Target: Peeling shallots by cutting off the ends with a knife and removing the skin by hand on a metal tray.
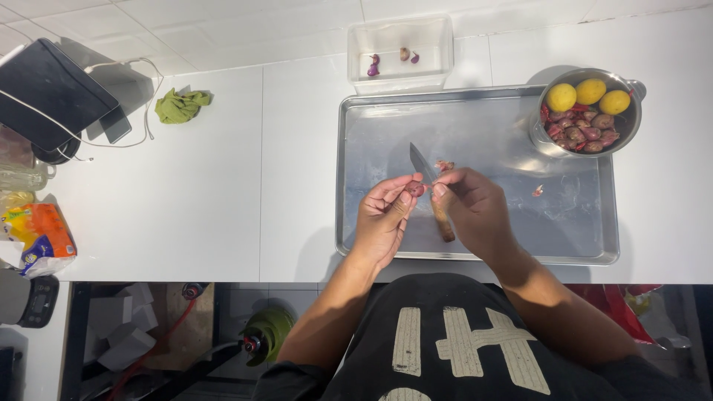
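1. Nearest to me, my left hand [382,219] and right hand [475,212] met over the front half of the metal tray [371,230], fingertips almost touching.
2. My left hand pinched a small reddish shallot [414,188] between thumb and fingers, held just above the tray.
3. My right hand was closed around the wooden handle of a knife [431,186], its thumb pressed against the shallot; the blade pointed away from me and to the left.
4. Just beyond the hands I saw a scrap of peel [444,165] on the tray, and another scrap [538,191] lay well to the right.
5. Farther off, at the tray's far right corner, stood a steel bowl [631,130] with three lemons [590,91] on top of more shallots [583,134].
6. Farthest away, a clear plastic tub [356,44] beyond the tray held a few peeled pieces [373,67].
7. To the far left a green cloth [180,105] lay crumpled on the white counter [223,186].
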